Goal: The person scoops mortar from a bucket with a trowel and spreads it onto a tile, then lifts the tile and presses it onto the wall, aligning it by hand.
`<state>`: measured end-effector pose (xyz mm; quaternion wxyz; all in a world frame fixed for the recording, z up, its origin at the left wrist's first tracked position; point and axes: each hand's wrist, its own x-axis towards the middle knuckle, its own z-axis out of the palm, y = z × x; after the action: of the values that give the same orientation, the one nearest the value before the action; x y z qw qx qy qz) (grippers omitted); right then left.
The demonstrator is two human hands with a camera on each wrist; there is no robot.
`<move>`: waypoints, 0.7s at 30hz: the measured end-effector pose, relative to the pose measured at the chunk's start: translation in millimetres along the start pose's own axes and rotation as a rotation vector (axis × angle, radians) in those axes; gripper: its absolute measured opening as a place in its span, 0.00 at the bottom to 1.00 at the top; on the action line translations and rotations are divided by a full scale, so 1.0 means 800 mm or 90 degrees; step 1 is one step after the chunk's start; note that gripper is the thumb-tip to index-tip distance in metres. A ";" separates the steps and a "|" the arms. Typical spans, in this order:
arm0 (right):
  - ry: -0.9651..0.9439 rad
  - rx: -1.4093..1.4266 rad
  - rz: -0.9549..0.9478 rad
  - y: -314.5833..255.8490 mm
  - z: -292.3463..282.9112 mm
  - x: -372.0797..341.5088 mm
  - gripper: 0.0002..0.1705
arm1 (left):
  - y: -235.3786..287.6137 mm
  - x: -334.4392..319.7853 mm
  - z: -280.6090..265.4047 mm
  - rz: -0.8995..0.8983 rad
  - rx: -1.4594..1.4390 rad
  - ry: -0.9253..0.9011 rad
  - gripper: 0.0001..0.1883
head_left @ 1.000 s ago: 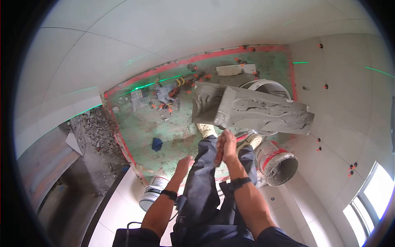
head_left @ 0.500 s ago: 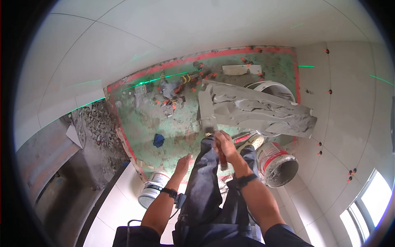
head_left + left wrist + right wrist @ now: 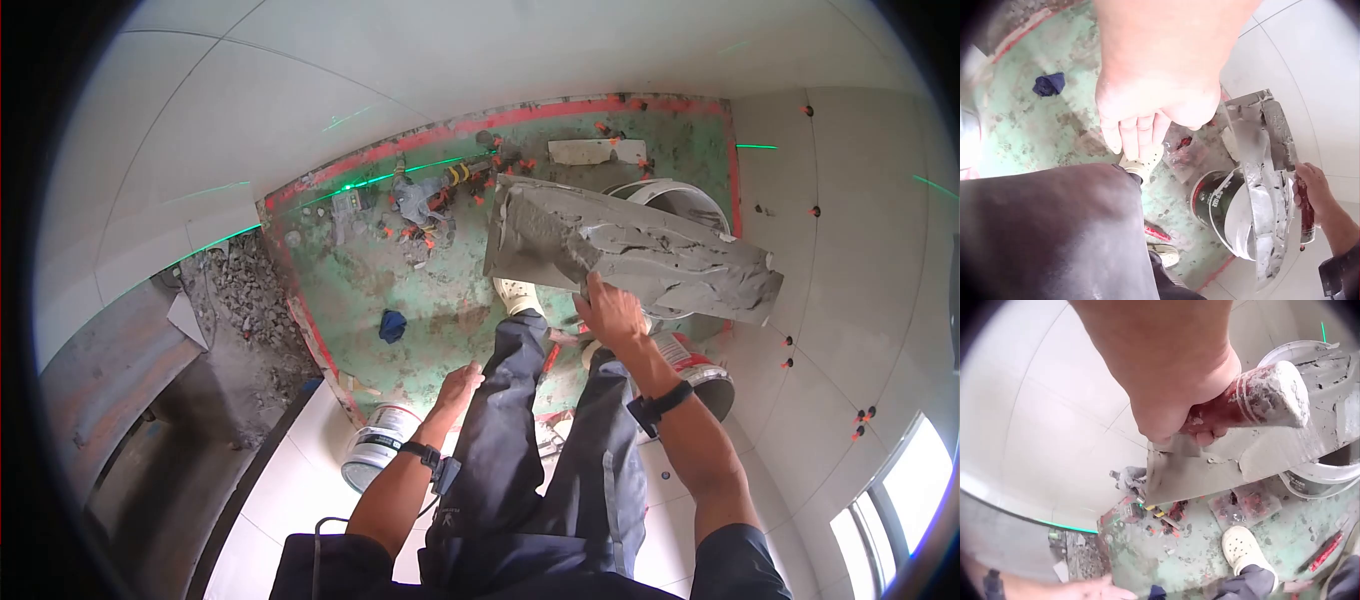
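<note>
My right hand [image 3: 612, 310] grips the red handle [image 3: 1254, 400] of a trowel, its end caked with dried mortar. The trowel's metal blade [image 3: 1179, 445] is at the surface of a long tile [image 3: 530, 235] spread with wet grey mortar [image 3: 660, 260]. Thick and ridged to the right, the mortar lies thinner toward the tile's left end. Under the tile stands a white-rimmed bucket [image 3: 690, 200]. My left hand [image 3: 460, 387] hangs loosely curled beside my left leg, holding nothing; its fingers [image 3: 1142, 134] show in the left wrist view.
A second bucket [image 3: 715, 385], red and white, is right of my feet; another bucket [image 3: 380, 447] stands at left. A blue cloth [image 3: 393, 326], a red-handled tool [image 3: 551, 358] and a grey tool [image 3: 420, 200] lie on the green floor. Rubble [image 3: 235, 290] fills the left side.
My right hand has moved right and forward with the trowel, from the tile's left end to its near edge. Mortar has been drawn away from that left end. My left hand stays low.
</note>
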<state>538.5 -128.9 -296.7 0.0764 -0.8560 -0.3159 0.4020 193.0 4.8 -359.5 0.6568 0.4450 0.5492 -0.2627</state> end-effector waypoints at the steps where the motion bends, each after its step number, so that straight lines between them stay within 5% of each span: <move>1: -0.016 0.015 0.039 -0.003 -0.005 0.003 0.29 | 0.000 0.001 0.001 0.002 -0.009 0.002 0.35; 8: -0.086 0.114 -0.017 0.037 -0.004 -0.036 0.23 | 0.032 -0.008 0.003 -0.005 0.058 -0.005 0.36; 14: -0.053 -0.078 -0.037 0.072 -0.054 -0.005 0.23 | 0.026 0.003 0.002 0.013 0.067 -0.015 0.36; 17: -0.002 -0.003 -0.022 0.075 -0.055 -0.008 0.22 | 0.025 -0.001 0.007 -0.035 0.074 0.004 0.36; 19: -0.153 0.276 0.079 0.086 -0.039 -0.028 0.22 | 0.030 -0.011 0.011 -0.030 0.063 0.002 0.36; 21: -0.104 0.180 0.013 0.101 -0.031 -0.058 0.22 | 0.029 -0.014 0.014 -0.024 0.048 0.001 0.35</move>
<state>573.0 -217.5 -281.4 0.1660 -0.8046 -0.2524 0.5112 215.2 4.1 -342.2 0.6339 0.4593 0.5477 -0.2953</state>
